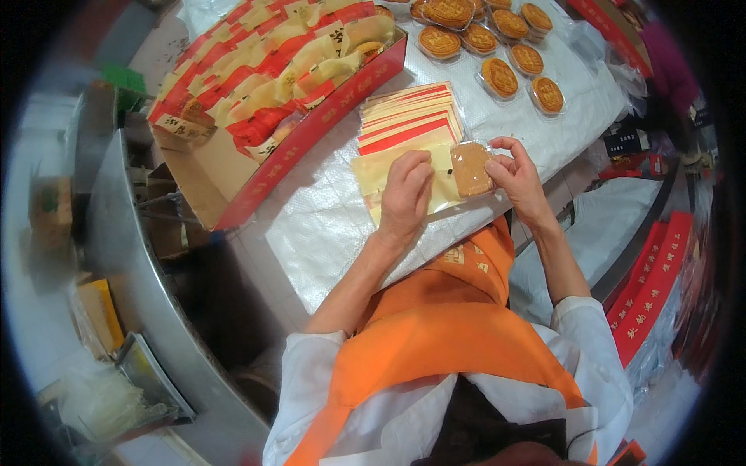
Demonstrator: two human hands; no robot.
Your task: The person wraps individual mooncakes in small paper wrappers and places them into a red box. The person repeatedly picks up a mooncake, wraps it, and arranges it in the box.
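An orange fabric apron point(435, 346) is covering the person's front, with white cloth sleeves point(305, 371) ending near the elbows. Both bare forearms are reaching forward over the near edge of a table spread with a shiny white woven sheet point(307, 260).

The left hand point(406, 194) is closing its curled fingers on a flat, cream-coloured paper packet point(441, 186), which is lying near that edge. The right hand point(517, 175) is pinching the right side of a brown, flat, roughly rectangular cake in clear, glossy plastic point(472, 171) between thumb and fingers. This cake is sitting at the packet's right end, its left side meeting the paper; whether any of it is resting inside, I cannot tell.

Just beyond the hands, an overlapping stack of red and cream paper packets point(410, 116) is fanning away across the sheet. To the left, a long, open cardboard box with a printed red outer wall point(330, 128) is standing at a slant, holding rows of filled red and cream packets point(284, 66); its near corner is showing bare brown cardboard.

Farther off, to the right of the box, golden-brown, patterned round cakes in clear plastic point(499, 78) are lying in a loose group, some of them touching.
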